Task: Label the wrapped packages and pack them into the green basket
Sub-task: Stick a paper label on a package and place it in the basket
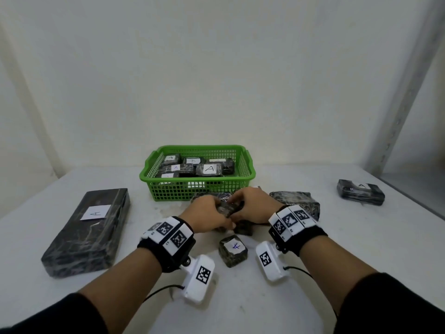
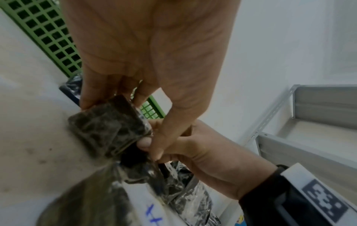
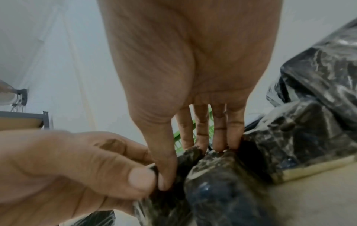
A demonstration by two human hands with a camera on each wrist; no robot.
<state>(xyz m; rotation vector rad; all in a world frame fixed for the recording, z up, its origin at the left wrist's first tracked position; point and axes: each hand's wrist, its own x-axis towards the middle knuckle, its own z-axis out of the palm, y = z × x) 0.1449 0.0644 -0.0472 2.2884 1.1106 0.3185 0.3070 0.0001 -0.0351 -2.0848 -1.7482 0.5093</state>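
You can read a handwritten "A" on the white label of the long package near the table's left edge and on the package by the right edge. In the green basket, labels show "A" on several packages and "B" on one; the blue mark on the small package near the front edge is unclear.

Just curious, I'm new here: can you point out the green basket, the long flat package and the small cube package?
green basket (image 1: 168, 188): head view, front wall.
long flat package (image 1: 79, 239): head view, top face.
small cube package (image 1: 233, 247): head view, white label.
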